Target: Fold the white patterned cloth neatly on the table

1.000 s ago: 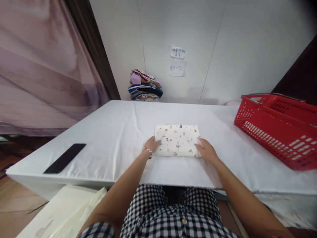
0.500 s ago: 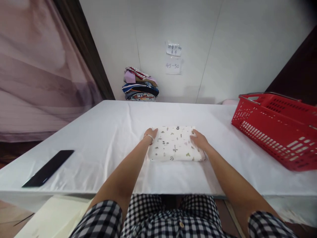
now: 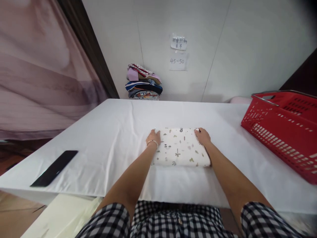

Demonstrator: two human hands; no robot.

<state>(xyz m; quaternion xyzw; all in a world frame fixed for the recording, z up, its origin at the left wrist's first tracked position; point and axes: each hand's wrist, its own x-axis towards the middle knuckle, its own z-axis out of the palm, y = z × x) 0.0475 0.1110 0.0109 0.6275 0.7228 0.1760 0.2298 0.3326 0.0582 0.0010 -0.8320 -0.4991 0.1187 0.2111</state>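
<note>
A folded white cloth [image 3: 182, 148] with a small print of leaves and other little figures lies flat on the white-covered table in front of me. My left hand [image 3: 154, 137], with a bracelet at the wrist, grips its left edge near the far corner. On the opposite side my right hand [image 3: 203, 136] holds the right edge, also towards the far corner. Both thumbs rest on or beside the top of the cloth, while the other fingers are partly hidden at its outer sides.
A red plastic basket [image 3: 279, 127] with metal handles stands on the right of the table [image 3: 119, 119]. To the left lies a flat black object [image 3: 54, 168], perhaps a phone. Behind the far edge, a stack of folded fabrics [image 3: 144, 84] sits by the wall under paper signs [image 3: 178, 61].
My right hand has shifted outward and away to the cloth's far right corner. The left hand has stayed at the left edge. The whole view has moved slightly.
</note>
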